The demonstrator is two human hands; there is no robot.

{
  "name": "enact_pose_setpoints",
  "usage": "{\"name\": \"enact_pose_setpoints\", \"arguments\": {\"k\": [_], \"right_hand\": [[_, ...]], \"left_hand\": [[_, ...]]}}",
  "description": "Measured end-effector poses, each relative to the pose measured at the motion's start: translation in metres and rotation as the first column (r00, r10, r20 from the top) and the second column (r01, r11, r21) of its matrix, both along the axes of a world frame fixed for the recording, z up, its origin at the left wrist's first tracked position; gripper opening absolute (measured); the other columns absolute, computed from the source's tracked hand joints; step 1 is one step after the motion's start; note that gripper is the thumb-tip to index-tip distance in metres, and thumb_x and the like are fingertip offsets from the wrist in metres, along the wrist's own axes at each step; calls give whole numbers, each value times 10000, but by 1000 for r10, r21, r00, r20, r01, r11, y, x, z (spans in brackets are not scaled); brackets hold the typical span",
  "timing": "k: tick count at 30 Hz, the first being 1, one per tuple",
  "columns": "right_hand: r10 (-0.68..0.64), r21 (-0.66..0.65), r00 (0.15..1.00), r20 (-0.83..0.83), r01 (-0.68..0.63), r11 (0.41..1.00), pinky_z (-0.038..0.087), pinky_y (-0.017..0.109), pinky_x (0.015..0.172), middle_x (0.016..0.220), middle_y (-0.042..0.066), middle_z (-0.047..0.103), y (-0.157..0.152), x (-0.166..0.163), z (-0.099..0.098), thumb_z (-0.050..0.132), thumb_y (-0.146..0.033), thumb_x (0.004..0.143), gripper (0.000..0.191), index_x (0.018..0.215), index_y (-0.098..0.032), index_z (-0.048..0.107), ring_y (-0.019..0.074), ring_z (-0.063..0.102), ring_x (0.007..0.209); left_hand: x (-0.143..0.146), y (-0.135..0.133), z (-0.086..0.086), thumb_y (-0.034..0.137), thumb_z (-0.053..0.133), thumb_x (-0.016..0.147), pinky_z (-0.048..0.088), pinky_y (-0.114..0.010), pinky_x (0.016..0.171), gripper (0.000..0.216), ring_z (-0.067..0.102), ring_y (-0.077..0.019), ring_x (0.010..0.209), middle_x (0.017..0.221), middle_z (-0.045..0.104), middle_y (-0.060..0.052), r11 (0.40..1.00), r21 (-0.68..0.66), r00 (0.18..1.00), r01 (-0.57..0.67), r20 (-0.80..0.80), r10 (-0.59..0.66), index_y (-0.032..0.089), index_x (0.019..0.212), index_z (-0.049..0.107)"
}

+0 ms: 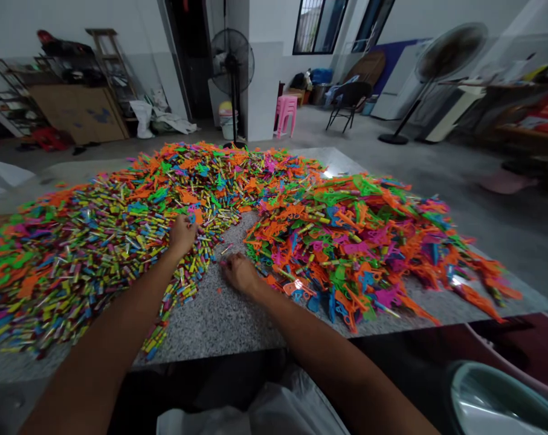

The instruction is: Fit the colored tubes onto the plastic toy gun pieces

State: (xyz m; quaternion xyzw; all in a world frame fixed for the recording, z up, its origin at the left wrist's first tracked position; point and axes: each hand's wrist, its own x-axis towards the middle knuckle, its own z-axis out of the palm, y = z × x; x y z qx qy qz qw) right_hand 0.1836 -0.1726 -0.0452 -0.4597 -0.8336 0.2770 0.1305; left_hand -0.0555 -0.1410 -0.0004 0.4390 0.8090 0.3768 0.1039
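Note:
My left hand (183, 235) is closed at the right edge of a heap of small tube-shaped pieces (96, 266), mostly yellow, dark red and blue. Bits of orange, blue and pink plastic show at its fingertips; whether they are gripped or lie behind cannot be told. Curled low over the speckled stone tabletop (219, 326), my right hand (240, 272) has its fingers together, and what they hold is too small to name. One thin piece (227, 248) lies just beyond it. To its right spreads a pile of flat plastic toy guns (346, 241) in orange, green, pink and blue.
Both heaps join at the back of the table. Below its right edge are a pale green basin (495, 399) and a dark red tub (522, 344). Farther off stand fans (232, 63), pink stools (286, 112), a black chair (350, 99) and shelves with a cardboard sheet (77, 112).

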Motion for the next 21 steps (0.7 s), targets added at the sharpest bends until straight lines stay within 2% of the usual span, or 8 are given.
{"name": "enact_pose_setpoints", "arguments": {"k": [1, 2, 4, 6, 9, 13, 17, 21], "right_hand": [[-44, -55, 992, -117, 37, 998, 521, 285, 821, 1003, 96, 733, -1, 2, 0, 574, -337, 1033, 221, 1022, -152, 693, 198, 683, 902], [-91, -126, 965, -247, 61, 990, 516, 273, 782, 918, 62, 716, -3, 4, 0, 592, -344, 1016, 204, 969, -162, 672, 181, 665, 846], [-172, -274, 858, -485, 38, 961, 497, 248, 671, 808, 5, 665, -7, 6, 5, 610, -374, 982, 197, 930, -184, 626, 148, 615, 712], [-218, -379, 730, -647, -61, 923, 461, 230, 561, 763, -28, 630, -12, 8, 14, 615, -410, 951, 208, 960, -203, 601, 124, 555, 592], [-242, -434, 613, -752, -183, 882, 410, 212, 457, 759, -47, 634, -21, 9, 30, 620, -433, 916, 261, 1061, -216, 610, 102, 495, 495], [-249, -452, 551, -797, -271, 850, 422, 211, 424, 723, -56, 628, -37, 11, 46, 655, -403, 857, 303, 1076, -195, 664, 91, 493, 467], [-272, -466, 517, -812, -294, 834, 437, 214, 409, 550, -99, 518, -48, 15, 55, 693, -384, 810, 278, 1001, -182, 684, 97, 452, 429], [-281, -470, 502, -818, -302, 829, 446, 219, 397, 529, -104, 507, -53, 23, 61, 701, -382, 786, 262, 950, -178, 683, 97, 454, 414]], "left_hand": [[2, -9, 1, 350, 727, 855, 543, -374, 826, 414, 730, -269, 902, 934, 751, -79, 998, 64, 981, 15, 191, -27, 193, 1224, 623], [6, -20, 2, 358, 752, 825, 549, -349, 775, 448, 726, -240, 837, 900, 743, -59, 992, 118, 923, 38, 376, -80, 192, 1219, 617], [18, -44, 2, 397, 799, 761, 547, -304, 698, 450, 710, -195, 745, 854, 730, -34, 977, 194, 745, 84, 639, -191, 190, 1123, 632], [31, -71, 4, 409, 829, 702, 529, -266, 623, 434, 697, -173, 700, 846, 730, -26, 968, 231, 620, 101, 746, -243, 190, 1026, 639], [53, -106, 8, 355, 800, 676, 410, -210, 465, 371, 623, -130, 588, 836, 723, -15, 965, 242, 528, 101, 809, -258, 195, 971, 644], [79, -139, 16, 365, 763, 715, 230, -195, 375, 243, 405, -64, 437, 637, 575, 31, 962, 223, 498, 156, 824, -271, 182, 783, 620], [97, -157, 25, 522, 807, 786, 227, -187, 384, 387, 345, -40, 431, 694, 565, 48, 952, 260, 535, 162, 788, -306, 190, 837, 614], [105, -165, 30, 578, 828, 792, 229, -183, 405, 449, 332, -31, 442, 728, 565, 50, 937, 270, 522, 222, 779, -349, 197, 880, 608]]}}
